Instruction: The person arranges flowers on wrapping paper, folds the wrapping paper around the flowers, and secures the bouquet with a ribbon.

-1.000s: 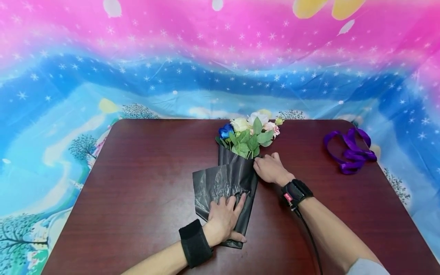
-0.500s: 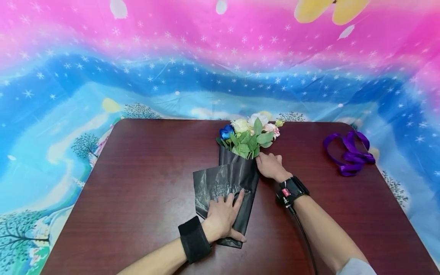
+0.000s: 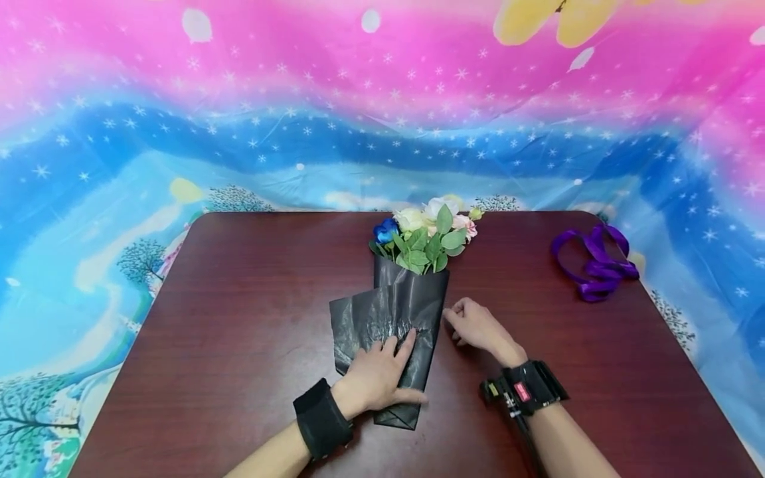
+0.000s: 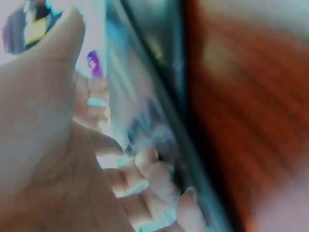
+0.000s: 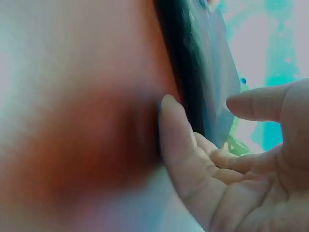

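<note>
A bouquet of artificial flowers [image 3: 425,229], with blue, cream, white and pink blooms over green leaves, lies on the table wrapped in black paper [image 3: 412,299]. One loose flap of the paper juts out to the left. Spread over the lower part of the wrap, my left hand [image 3: 375,380] presses it down with its fingers extended and the thumb out across the paper. My right hand [image 3: 478,328] is just off the wrap's right edge, fingers loosely bent; in the right wrist view a gap shows between thumb and fingers, with nothing held there.
A purple ribbon [image 3: 597,265] lies loosely looped near the right edge of the dark red-brown table [image 3: 251,299]. Behind the table hangs a colourful printed cloth [image 3: 358,146]. A cable runs from the right wrist camera [image 3: 520,392] along the forearm.
My right hand has left the upper right edge of the wrap and moved down toward me, beside it. The left hand stays pressed on the paper.
</note>
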`<state>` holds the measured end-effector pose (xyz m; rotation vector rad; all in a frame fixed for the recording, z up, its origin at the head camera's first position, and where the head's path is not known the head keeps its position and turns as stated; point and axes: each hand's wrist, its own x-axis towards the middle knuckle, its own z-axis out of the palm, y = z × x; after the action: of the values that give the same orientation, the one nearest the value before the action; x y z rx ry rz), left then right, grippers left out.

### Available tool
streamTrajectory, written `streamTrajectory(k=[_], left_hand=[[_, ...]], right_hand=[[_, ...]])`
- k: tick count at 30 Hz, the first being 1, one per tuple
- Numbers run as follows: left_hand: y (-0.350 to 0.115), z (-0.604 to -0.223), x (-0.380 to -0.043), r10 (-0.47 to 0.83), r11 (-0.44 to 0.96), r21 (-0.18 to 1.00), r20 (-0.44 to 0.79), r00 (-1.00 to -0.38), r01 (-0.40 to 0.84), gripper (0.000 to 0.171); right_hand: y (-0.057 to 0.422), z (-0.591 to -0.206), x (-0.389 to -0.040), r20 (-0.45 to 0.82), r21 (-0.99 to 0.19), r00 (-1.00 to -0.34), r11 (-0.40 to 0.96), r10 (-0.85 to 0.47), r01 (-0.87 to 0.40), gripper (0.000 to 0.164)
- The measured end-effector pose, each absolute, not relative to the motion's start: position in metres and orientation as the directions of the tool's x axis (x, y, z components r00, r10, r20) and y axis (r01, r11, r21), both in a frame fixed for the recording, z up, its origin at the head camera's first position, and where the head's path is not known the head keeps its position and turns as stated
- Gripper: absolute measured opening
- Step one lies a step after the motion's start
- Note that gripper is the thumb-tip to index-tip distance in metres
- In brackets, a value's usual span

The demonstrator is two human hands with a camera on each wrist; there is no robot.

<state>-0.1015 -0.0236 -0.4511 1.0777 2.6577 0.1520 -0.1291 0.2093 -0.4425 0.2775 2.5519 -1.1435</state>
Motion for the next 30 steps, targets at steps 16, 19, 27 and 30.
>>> streamTrajectory(k=[16, 19, 27, 30], left_hand=[[-0.043, -0.450, -0.094, 0.627, 0.736, 0.198, 0.162, -0.762, 0.648, 0.045], [-0.044, -0.452, -0.092, 0.604, 0.758, 0.172, 0.177, -0.777, 0.629, 0.049], [-0.042, -0.453, -0.089, 0.459, 0.857, 0.237, 0.054, -0.887, 0.458, 0.063], [-0.043, -0.454, -0.089, 0.452, 0.861, 0.238, 0.048, -0.891, 0.450, 0.065]], right_hand=[[0.193, -0.455, -0.102, -0.414, -0.857, -0.909, 0.319, 0.039, 0.404, 0.036], [0.190, -0.454, -0.102, -0.423, -0.853, -0.905, 0.320, 0.041, 0.412, 0.036], [0.181, -0.458, -0.109, -0.487, -0.845, -0.873, 0.237, 0.035, 0.480, 0.031], [0.179, -0.461, -0.109, -0.486, -0.843, -0.872, 0.235, 0.053, 0.484, 0.030]])
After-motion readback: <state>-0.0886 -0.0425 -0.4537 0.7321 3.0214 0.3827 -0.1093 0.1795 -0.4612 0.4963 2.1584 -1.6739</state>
